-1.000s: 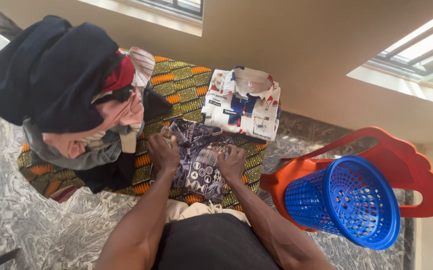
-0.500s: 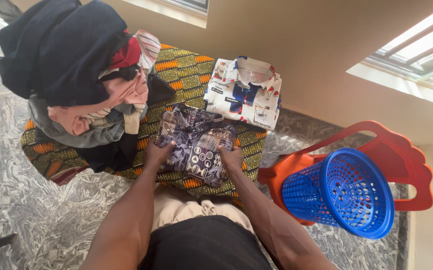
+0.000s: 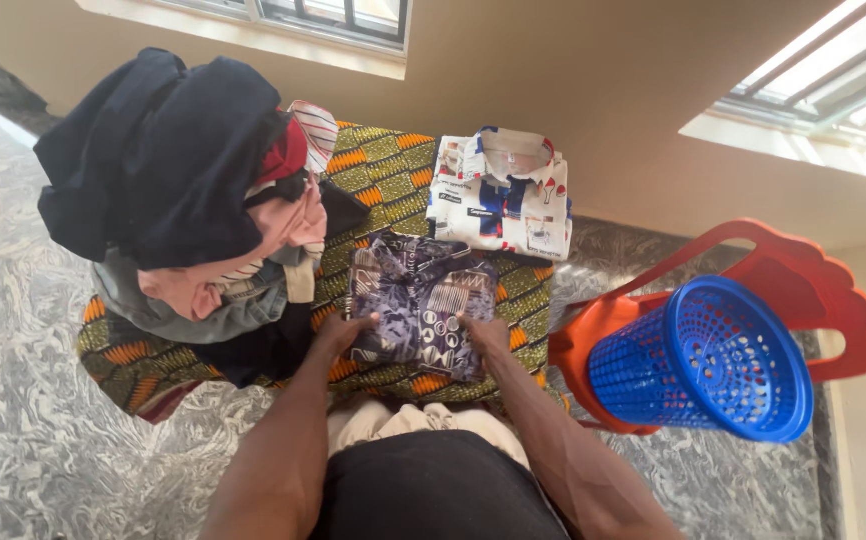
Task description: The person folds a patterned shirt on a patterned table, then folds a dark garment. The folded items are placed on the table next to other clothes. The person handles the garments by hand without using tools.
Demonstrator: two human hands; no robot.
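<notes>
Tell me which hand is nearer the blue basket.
Right. The right hand rests on the near right edge of the dark patterned folded shirt, on the side facing the blue basket. The left hand is at the shirt's near left edge, farther off.

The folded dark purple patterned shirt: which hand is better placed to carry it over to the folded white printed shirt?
Probably the right hand. It rests on the right edge of the dark purple patterned shirt, nearer the white printed shirt up and to the right. The left hand sits on the far side.
</notes>
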